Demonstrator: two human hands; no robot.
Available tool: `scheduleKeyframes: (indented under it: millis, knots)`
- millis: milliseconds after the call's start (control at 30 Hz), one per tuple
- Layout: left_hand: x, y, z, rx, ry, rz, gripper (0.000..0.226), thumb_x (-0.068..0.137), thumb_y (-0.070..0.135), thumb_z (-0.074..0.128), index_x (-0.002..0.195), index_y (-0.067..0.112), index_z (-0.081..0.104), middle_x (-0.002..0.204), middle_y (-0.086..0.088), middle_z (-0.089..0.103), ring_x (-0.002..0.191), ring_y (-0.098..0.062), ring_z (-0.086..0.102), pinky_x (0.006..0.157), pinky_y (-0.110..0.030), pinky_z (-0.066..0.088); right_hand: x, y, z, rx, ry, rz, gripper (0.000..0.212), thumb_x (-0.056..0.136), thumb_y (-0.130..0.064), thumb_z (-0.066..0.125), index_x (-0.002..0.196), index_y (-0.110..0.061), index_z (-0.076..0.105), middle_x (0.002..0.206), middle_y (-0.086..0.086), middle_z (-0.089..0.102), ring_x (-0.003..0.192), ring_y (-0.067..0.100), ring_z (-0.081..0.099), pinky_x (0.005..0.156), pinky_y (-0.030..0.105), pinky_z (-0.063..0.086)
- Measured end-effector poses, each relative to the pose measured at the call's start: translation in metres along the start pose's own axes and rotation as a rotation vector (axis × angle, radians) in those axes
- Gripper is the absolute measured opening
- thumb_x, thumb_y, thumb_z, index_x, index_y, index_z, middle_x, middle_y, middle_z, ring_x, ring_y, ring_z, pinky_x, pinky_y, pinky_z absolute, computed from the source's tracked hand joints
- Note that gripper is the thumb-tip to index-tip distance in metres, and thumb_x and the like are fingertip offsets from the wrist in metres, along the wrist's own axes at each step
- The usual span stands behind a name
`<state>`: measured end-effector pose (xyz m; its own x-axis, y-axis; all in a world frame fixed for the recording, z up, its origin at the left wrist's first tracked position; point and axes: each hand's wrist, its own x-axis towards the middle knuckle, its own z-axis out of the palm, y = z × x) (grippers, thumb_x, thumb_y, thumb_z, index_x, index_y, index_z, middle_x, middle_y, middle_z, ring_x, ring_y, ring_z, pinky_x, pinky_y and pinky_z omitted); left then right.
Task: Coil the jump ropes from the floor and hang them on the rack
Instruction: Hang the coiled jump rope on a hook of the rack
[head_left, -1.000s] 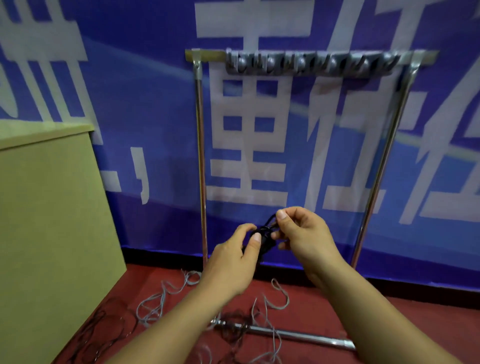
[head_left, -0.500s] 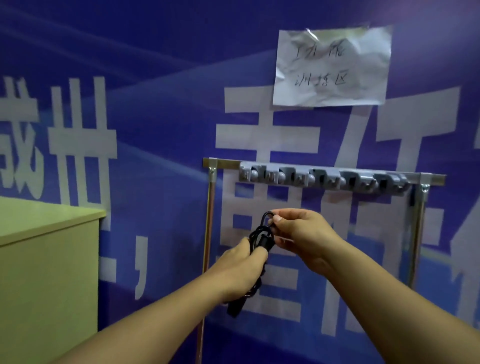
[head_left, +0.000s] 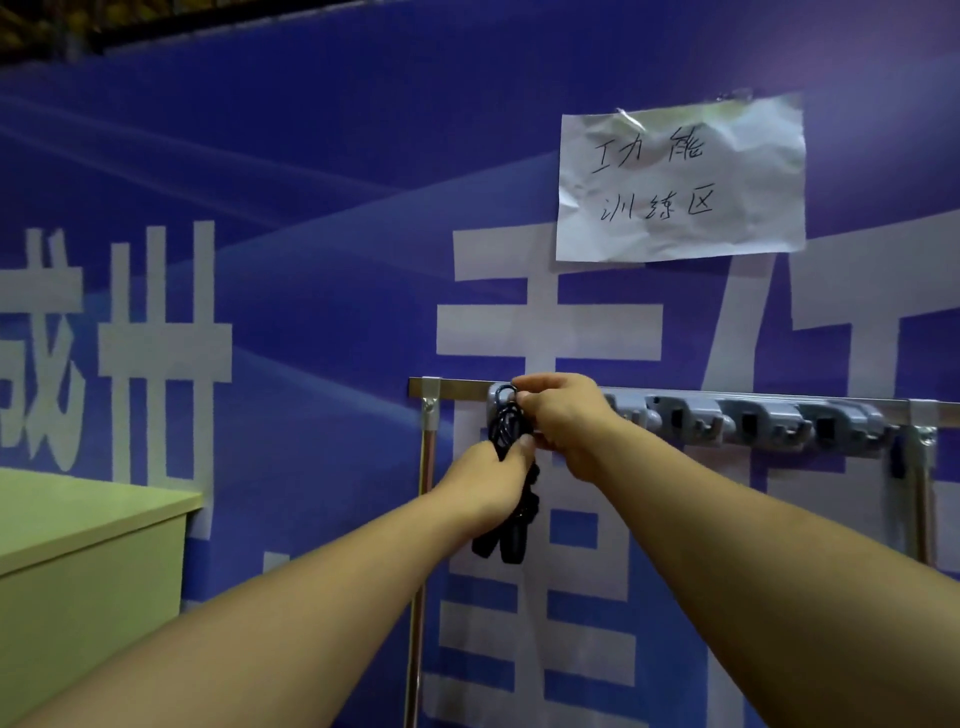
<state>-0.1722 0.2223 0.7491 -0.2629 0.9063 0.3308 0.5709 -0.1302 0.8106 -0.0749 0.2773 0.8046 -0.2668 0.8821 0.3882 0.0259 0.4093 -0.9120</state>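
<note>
A coiled black jump rope (head_left: 506, 431) is held up against the left end of the metal rack (head_left: 769, 423), at its first grey hook. My right hand (head_left: 563, 421) pinches the top loop of the coil at the hook. My left hand (head_left: 491, 480) grips the bundle just below. The two black handles (head_left: 506, 540) hang down under my left hand. Whether the loop sits over the hook is hidden by my fingers.
A row of grey hooks (head_left: 753, 421) runs right along the rack's top bar, none holding anything. A pale green cabinet (head_left: 88, 540) stands at the left. A blue banner wall with a taped paper sign (head_left: 680, 179) is behind the rack.
Both hands have lifted the coiled rope from below the bar to the rack's leftmost hook. The view has tilted up, so the floor with its loose ropes is out of sight.
</note>
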Motion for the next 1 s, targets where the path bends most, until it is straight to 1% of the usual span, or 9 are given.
scheduleKeyframes:
  millis: [200,367,500,600,667,733,800,900,1000]
  knots:
    - [0.030,-0.030,0.005,-0.050,-0.009,-0.244,0.069,0.095,0.068,0.032,0.123,0.011,0.059,0.107,-0.012,0.069,0.096,-0.028,0.067,0.090,-0.041,0.054,0.011,0.019,0.014,-0.240,-0.095,0.047,0.040,0.096,0.000,0.045,0.131,-0.015,0.059,0.121,0.015,0.062,0.094,0.020,0.059,0.066,0.029,0.053]
    - [0.030,-0.049,0.007,-0.163,-0.025,-0.272,0.074,0.090,0.073,0.036,0.127,0.013,0.060,0.112,-0.011,0.069,0.102,-0.030,0.066,0.097,-0.047,0.053,0.002,0.042,0.002,-0.223,-0.183,0.070,0.047,0.097,-0.001,0.045,0.139,-0.021,0.052,0.132,0.004,0.056,0.112,0.021,0.055,0.072,0.027,0.051]
    - [0.010,-0.063,0.016,-0.125,0.002,-0.199,0.065,0.098,0.064,0.035,0.149,0.023,0.041,0.149,-0.007,0.048,0.133,-0.027,0.048,0.107,-0.037,0.040,-0.025,0.069,-0.004,-0.090,-0.152,0.078,0.050,0.098,-0.007,0.050,0.145,-0.020,0.046,0.141,0.001,0.052,0.115,0.019,0.055,0.091,0.037,0.050]
    - [-0.019,-0.096,0.028,-0.059,0.041,-0.259,0.072,0.099,0.062,0.038,0.158,0.026,0.018,0.163,-0.001,0.025,0.148,-0.026,0.027,0.116,-0.041,0.028,-0.064,0.109,-0.009,-0.057,-0.125,0.114,0.045,0.101,-0.019,0.053,0.145,-0.021,0.044,0.138,-0.002,0.051,0.121,0.019,0.052,0.091,0.036,0.048]
    - [-0.051,-0.133,0.047,-0.031,-0.002,-0.331,0.067,0.097,0.063,0.040,0.152,0.025,0.036,0.157,-0.001,0.037,0.141,-0.025,0.039,0.113,-0.041,0.035,-0.104,0.153,-0.010,-0.106,-0.155,0.190,0.040,0.100,-0.026,0.055,0.139,-0.021,0.050,0.130,-0.005,0.054,0.117,0.016,0.054,0.085,0.031,0.047]
    - [-0.093,-0.175,0.072,-0.061,-0.096,-0.398,0.045,0.097,0.062,0.042,0.119,0.028,0.061,0.133,-0.002,0.061,0.118,-0.022,0.058,0.103,-0.043,0.049,-0.151,0.202,-0.008,-0.136,-0.172,0.288,0.030,0.098,-0.028,0.059,0.126,-0.020,0.060,0.121,-0.003,0.062,0.106,0.013,0.058,0.080,0.027,0.046]
    - [-0.137,-0.217,0.100,-0.084,-0.181,-0.462,0.038,0.097,0.060,0.044,0.091,0.027,0.061,0.110,-0.005,0.070,0.100,-0.024,0.066,0.091,-0.042,0.053,-0.196,0.249,-0.006,-0.163,-0.171,0.397,0.015,0.097,-0.027,0.061,0.108,-0.019,0.067,0.100,-0.001,0.067,0.085,0.011,0.058,0.067,0.024,0.046]
    - [-0.205,-0.279,0.140,-0.048,-0.273,-0.591,0.040,0.099,0.054,0.046,0.084,0.020,0.062,0.094,-0.010,0.071,0.083,-0.026,0.066,0.072,-0.032,0.047,-0.264,0.311,-0.003,-0.248,-0.186,0.613,0.019,0.095,-0.030,0.062,0.097,-0.013,0.070,0.078,0.002,0.061,0.068,0.013,0.052,0.057,0.024,0.043]
    - [-0.277,-0.343,0.176,0.015,-0.343,-0.714,0.040,0.102,0.045,0.047,0.085,0.012,0.065,0.085,-0.015,0.066,0.077,-0.024,0.061,0.067,-0.031,0.041,-0.331,0.374,0.007,-0.422,-0.269,0.840,0.033,0.097,-0.036,0.057,0.090,-0.006,0.069,0.078,0.007,0.056,0.075,0.024,0.057,0.070,0.038,0.051]
